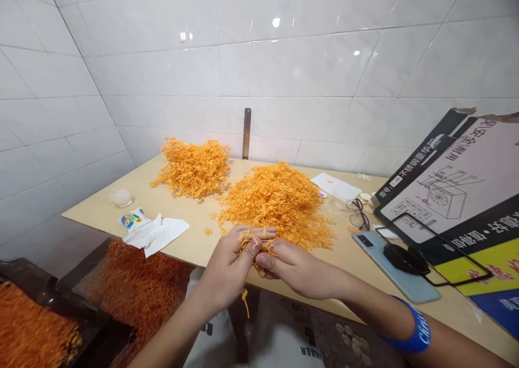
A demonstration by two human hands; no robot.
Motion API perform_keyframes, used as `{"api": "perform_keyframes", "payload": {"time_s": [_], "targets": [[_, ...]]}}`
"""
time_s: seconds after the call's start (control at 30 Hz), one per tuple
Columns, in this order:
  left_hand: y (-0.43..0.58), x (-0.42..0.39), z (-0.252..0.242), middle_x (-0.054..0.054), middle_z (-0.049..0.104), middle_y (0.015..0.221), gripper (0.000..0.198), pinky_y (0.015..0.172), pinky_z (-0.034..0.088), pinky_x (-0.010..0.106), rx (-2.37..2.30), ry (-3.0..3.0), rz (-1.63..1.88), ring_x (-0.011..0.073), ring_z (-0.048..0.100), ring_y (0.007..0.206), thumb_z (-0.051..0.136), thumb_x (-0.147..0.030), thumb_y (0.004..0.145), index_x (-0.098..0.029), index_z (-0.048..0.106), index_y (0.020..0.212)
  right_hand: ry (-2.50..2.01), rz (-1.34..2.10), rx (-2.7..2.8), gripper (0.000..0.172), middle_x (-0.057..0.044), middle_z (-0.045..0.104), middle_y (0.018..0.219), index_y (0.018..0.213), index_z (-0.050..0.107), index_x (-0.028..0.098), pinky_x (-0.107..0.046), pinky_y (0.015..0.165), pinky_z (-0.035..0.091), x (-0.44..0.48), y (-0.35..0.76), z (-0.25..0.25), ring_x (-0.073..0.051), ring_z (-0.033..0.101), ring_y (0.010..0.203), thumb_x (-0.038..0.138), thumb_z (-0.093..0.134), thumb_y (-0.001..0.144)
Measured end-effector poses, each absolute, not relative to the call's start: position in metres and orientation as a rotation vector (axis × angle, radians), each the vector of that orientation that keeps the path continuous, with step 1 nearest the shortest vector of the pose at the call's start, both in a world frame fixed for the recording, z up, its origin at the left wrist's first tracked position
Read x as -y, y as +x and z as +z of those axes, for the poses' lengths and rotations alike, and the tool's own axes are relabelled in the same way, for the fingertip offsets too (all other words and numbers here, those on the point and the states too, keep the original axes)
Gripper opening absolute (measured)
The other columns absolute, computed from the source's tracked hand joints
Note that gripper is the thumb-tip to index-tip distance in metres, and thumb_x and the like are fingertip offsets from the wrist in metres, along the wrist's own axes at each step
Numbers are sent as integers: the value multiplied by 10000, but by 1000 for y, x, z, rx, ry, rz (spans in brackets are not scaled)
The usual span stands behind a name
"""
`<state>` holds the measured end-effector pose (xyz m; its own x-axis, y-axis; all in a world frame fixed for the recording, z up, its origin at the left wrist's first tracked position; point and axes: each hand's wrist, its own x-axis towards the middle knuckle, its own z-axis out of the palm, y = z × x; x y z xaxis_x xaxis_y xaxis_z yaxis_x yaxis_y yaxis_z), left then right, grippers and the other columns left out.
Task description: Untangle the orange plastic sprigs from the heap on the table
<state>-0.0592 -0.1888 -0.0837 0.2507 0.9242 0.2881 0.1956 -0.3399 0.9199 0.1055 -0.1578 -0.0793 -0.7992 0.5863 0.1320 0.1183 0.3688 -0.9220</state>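
My left hand [227, 265] and my right hand [292, 268] meet over the table's front edge, both with fingers closed on a small cluster of orange plastic pieces [253, 242]. One orange strand [245, 302] dangles below my left hand. Just beyond my hands lies a large heap of orange pieces [279, 203]. A second, looser orange heap [192, 168] sits farther back on the left. A blue wristband [413, 325] circles my right forearm.
On the wooden table [182, 238] lie a tissue pack with white tissues [152, 230], a phone [395, 265], glasses [359, 211], paper [336, 187] and a printed cardboard box [458, 195]. Dark bins of orange pieces [36, 330] stand at lower left. Tiled wall behind.
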Motion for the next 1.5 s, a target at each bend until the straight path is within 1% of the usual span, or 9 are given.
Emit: {"api": "perform_keyframes", "payload": {"time_s": [0.3,0.57,0.73,0.97,1.13,1.23,1.33,1.4,1.5], "targets": [[-60,192,-92,79,699,700,564,645,484,278,-1028,1366,1180,192,618,649,498,-618,865,-114,752,878,-605,1351,2240,558,43,369,553,600,354,214,-260,544,329,164,101,-71,-112,351,525,632,312,966],[-54,196,-92,61,662,645,312,594,472,258,-1346,1453,1485,181,624,629,525,-363,864,-147,658,681,-880,1005,2497,482,24,379,576,615,335,197,-266,522,253,172,90,-70,-108,347,522,464,275,1012],[-119,179,-86,-68,466,490,304,396,298,171,-1482,950,2034,64,388,358,470,-367,905,-194,468,656,-910,1101,2575,443,12,456,598,661,392,193,-257,545,303,194,112,-65,-116,403,545,442,293,1013],[-128,188,-100,3,591,715,392,486,343,175,-1325,1139,1645,48,429,495,612,-533,841,-147,609,772,-1025,1504,1959,497,2,459,742,925,571,166,-257,564,357,126,150,-88,-112,402,598,657,550,851],[-122,193,-93,-61,394,609,496,421,228,164,-1243,1034,1589,32,285,456,695,-622,722,-143,614,822,-1006,1642,1878,492,10,471,749,1062,580,158,-232,515,343,104,151,-88,-90,384,562,588,623,827],[-121,192,-93,-94,273,567,524,410,174,158,-1204,960,1540,27,204,444,725,-637,669,-149,586,797,-1204,1284,2084,435,-59,606,881,1241,555,175,-259,557,433,84,154,-80,-130,505,610,450,536,905],[-117,188,-101,-98,255,578,485,409,132,159,-1172,923,1490,25,171,444,719,-589,683,-149,595,846,-1384,635,2305,368,-109,642,1175,1248,598,200,-333,841,497,49,158,-72,-217,624,957,200,487,897],[-114,186,-105,-91,286,595,405,414,117,162,-1132,891,1443,24,163,443,688,-511,718,-150,598,878,-1430,401,2334,457,-116,613,1269,1225,631,185,-373,976,446,25,160,-70,-257,578,1132,59,482,812],[-108,186,-105,-71,362,633,330,424,129,177,-1062,880,1358,24,184,443,640,-433,744,-147,601,904,-1462,325,2331,634,-147,643,1210,1306,585,145,-368,933,478,-3,163,-69,-266,617,1069,-33,469,708]]}}
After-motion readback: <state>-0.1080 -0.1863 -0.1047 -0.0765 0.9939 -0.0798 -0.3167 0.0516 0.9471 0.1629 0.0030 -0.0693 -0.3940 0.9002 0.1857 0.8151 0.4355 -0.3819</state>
